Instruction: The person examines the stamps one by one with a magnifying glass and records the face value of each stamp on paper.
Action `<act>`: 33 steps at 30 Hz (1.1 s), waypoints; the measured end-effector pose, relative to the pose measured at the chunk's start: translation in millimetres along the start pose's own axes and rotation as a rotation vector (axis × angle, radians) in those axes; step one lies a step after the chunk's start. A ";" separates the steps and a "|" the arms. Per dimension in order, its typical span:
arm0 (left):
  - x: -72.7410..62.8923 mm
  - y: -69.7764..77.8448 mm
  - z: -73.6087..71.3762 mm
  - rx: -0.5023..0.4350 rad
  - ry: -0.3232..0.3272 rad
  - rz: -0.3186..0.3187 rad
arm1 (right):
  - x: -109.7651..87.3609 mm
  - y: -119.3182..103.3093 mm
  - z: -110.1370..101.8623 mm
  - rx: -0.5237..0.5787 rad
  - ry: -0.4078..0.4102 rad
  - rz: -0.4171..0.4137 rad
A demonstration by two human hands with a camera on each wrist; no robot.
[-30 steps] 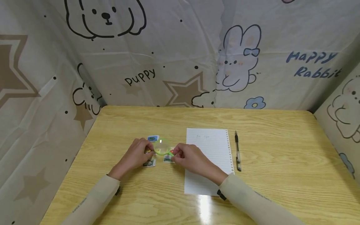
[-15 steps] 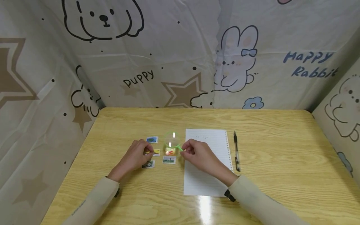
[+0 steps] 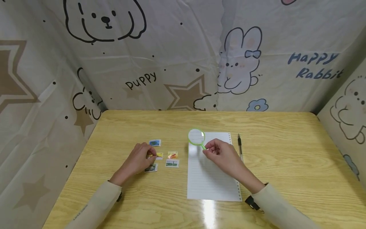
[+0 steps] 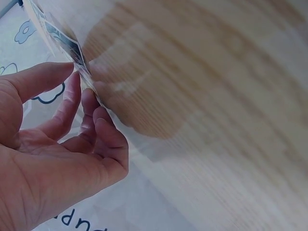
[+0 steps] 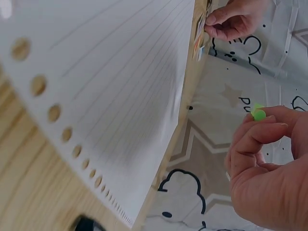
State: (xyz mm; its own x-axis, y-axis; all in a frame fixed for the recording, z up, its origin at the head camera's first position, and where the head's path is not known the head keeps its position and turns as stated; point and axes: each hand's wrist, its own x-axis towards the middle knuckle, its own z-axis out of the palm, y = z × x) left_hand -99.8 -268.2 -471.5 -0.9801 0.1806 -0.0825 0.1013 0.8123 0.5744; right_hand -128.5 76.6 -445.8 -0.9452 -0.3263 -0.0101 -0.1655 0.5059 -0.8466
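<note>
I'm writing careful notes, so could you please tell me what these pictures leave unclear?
Head view: the yellow card is partly covered by the left hand.
Head view: the lower end of the pen is hidden behind the right wrist.
Right wrist view: most of the magnifying glass is hidden behind the right hand.
Right wrist view: a dark object is blurred and cut off by the bottom edge.

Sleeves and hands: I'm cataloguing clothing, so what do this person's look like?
The left sleeve and right sleeve are pale beige; the left bears dark lettering, too small to read. A black strap shows below the right sleeve, a dark item below the left. Left hand and right hand wear no gloves.
</note>
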 end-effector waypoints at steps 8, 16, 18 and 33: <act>0.8 -1.3 0.7 0.008 -0.009 0.001 | -12.3 10.0 -24.0 -0.003 0.040 0.054; 1.0 -2.2 1.7 0.018 -0.001 0.012 | -23.0 26.8 -45.6 0.023 0.065 0.136; 1.2 -2.3 1.7 0.019 0.001 0.013 | -26.1 31.1 -50.6 0.018 0.075 0.146; 2.3 -2.7 2.8 0.020 0.014 0.026 | -43.9 59.0 -79.5 -0.016 0.129 0.237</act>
State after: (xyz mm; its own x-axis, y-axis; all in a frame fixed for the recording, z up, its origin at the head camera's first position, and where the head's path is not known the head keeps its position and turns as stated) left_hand -101.9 -268.5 -475.5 -0.9794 0.1941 -0.0560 0.1302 0.8185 0.5595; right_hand -119.1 184.3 -453.0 -0.9860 -0.0933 -0.1382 0.0611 0.5686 -0.8203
